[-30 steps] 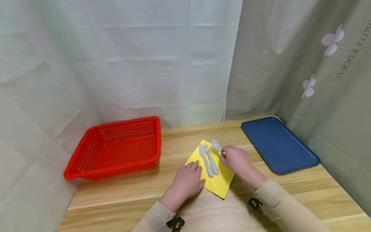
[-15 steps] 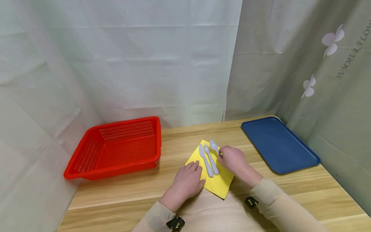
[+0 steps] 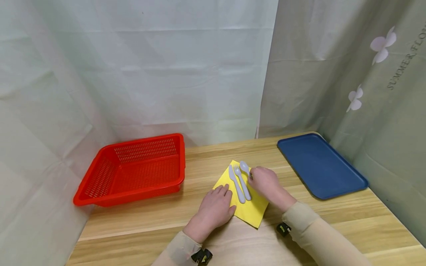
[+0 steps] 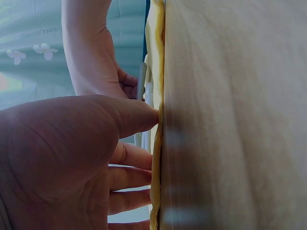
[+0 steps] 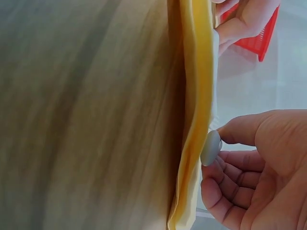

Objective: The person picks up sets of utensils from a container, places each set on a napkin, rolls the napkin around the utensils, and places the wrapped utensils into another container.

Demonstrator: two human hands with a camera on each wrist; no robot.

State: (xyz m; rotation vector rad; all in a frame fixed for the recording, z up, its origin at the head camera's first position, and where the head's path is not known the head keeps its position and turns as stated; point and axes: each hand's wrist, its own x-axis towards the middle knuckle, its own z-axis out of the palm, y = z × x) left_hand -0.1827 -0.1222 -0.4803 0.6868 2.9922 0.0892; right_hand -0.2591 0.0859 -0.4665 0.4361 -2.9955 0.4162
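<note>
A person's right hand (image 3: 264, 181) holds a pale grey plastic spoon (image 3: 244, 167) by its handle, fingers curled in a closed grip around it, the bowl pointing toward 11 o'clock over the far corner of a yellow napkin (image 3: 247, 212). In the right wrist view the spoon's bowl (image 5: 210, 148) sits against the napkin's edge (image 5: 197, 72), with thumb and fingers (image 5: 225, 179) wrapped just behind it. Immediately at 9 o'clock of the spoon, a matching fork (image 3: 242, 182) and knife (image 3: 236, 183) lie side by side on the napkin, parallel to each other.

The left hand (image 3: 213, 210) rests flat at the napkin's 8 o'clock corner, fingers straight and holding nothing, its grip relaxed; the left wrist view shows the thumb (image 4: 134, 115) touching the napkin's edge (image 4: 157, 72) on the wooden surface (image 3: 206, 166).

Further out, a red slotted basket (image 3: 133, 184) stands at 10 o'clock of the hands, well apart from the napkin. A blue tray (image 3: 321, 166) lies at 2 o'clock near the surface's right edge. Pale drapes hang behind, the right one printed with white flowers (image 3: 382, 45).
</note>
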